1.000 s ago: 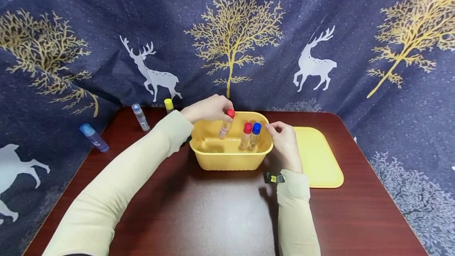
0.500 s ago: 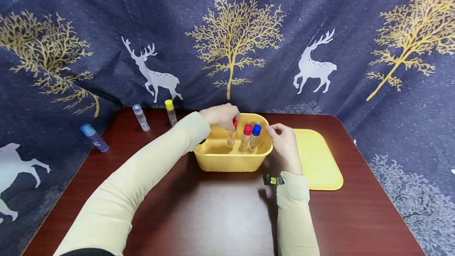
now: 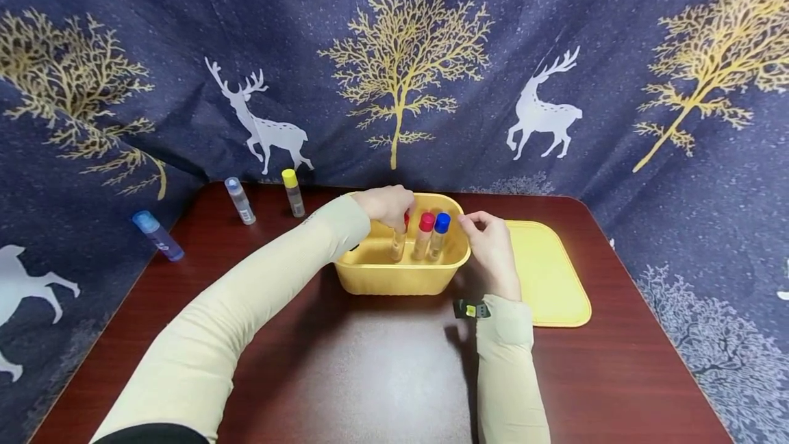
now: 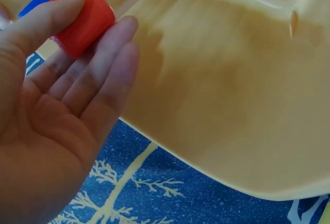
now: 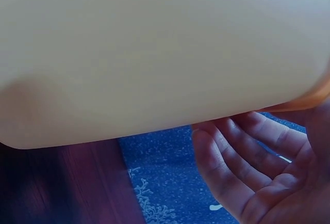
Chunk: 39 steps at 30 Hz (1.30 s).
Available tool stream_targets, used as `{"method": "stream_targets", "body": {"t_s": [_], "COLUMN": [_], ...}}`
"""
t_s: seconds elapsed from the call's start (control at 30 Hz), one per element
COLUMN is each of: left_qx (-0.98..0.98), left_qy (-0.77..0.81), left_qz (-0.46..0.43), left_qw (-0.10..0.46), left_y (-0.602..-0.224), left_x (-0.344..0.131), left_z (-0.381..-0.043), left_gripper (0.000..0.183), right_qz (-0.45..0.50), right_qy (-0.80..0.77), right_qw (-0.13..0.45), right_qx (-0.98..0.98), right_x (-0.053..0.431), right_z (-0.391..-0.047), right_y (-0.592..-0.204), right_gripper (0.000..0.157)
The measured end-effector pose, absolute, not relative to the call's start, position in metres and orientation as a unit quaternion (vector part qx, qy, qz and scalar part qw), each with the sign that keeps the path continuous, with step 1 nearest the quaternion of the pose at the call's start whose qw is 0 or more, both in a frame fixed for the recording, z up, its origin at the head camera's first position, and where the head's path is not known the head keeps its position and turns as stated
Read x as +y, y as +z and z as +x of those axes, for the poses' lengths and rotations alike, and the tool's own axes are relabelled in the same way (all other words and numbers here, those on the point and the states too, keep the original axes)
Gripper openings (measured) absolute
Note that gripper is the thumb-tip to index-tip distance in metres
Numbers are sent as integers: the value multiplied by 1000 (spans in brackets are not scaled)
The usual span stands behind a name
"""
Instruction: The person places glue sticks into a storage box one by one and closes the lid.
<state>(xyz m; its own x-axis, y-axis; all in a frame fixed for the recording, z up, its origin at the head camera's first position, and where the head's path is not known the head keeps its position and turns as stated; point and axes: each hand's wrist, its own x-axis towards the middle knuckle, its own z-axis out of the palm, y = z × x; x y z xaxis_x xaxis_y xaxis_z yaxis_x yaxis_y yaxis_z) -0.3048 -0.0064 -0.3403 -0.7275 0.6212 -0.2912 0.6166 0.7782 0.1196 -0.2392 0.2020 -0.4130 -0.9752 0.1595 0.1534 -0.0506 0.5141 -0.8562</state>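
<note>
My left hand (image 3: pixel 383 205) reaches over the back of a yellow plastic box (image 3: pixel 397 282) and holds a small clear bottle (image 3: pixel 398 247) upright inside it. In the left wrist view, thumb and fingers pinch its red cap (image 4: pixel 86 27). Close to its right, in the box, stand another red-capped clear bottle (image 3: pixel 422 244) and a blue-capped clear bottle (image 3: pixel 436 244). At the box's right end my right hand (image 3: pixel 493 252) pinches the rim between thumb and fingertips. The right wrist view shows these fingers against the outer wall (image 5: pixel 154 69); the thumb is hidden there.
A yellow lid (image 3: pixel 548 276) lies flat on the dark red table (image 3: pixel 622 368), right of the box. At the back left stand a yellow-capped bottle (image 3: pixel 294 197), a clear bottle with a pale blue top (image 3: pixel 240 201) and a blue bottle (image 3: pixel 159 236). A patterned cloth (image 3: pixel 456 88) hangs behind.
My left hand has moved to the right and down with the red-capped bottle, which has gone from tilted to upright beside the other two. The right hand stays at the rim.
</note>
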Motion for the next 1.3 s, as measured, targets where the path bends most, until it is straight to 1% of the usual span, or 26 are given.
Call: {"method": "stream_targets", "body": {"t_s": [0.2,0.43,0.7,0.9,1.07,1.2,1.3], "left_qx": [931,933,933,931,930,932,932], "left_qy": [19,32,32,44,56,61,64], "left_qz": [329,324,331,330,326,318,316], "left_qw": [156,153,140,150,159,162,165], "left_y": [-342,-344,-349,-348,-346,-346,-348], "left_x": [-2,2,5,5,3,2,1], "left_z": [-307,-310,-314,-313,-310,-309,-309], "left_gripper": [13,18,11,11,6,7,13], "right_qz": [-31,-33,-36,-34,-34,-35,-36], "right_qy": [486,491,477,480,475,475,472], "right_qw": [109,103,117,114,119,120,123], "right_qx": [-867,-865,-870,-869,-871,-871,-872], "right_x": [202,202,202,203,202,202,201], "right_z": [-239,-240,-241,-241,-240,-239,-239], "right_y": [-414,-414,-413,-414,-414,-413,-413], "right_gripper": [35,35,30,31,31,31,31]}}
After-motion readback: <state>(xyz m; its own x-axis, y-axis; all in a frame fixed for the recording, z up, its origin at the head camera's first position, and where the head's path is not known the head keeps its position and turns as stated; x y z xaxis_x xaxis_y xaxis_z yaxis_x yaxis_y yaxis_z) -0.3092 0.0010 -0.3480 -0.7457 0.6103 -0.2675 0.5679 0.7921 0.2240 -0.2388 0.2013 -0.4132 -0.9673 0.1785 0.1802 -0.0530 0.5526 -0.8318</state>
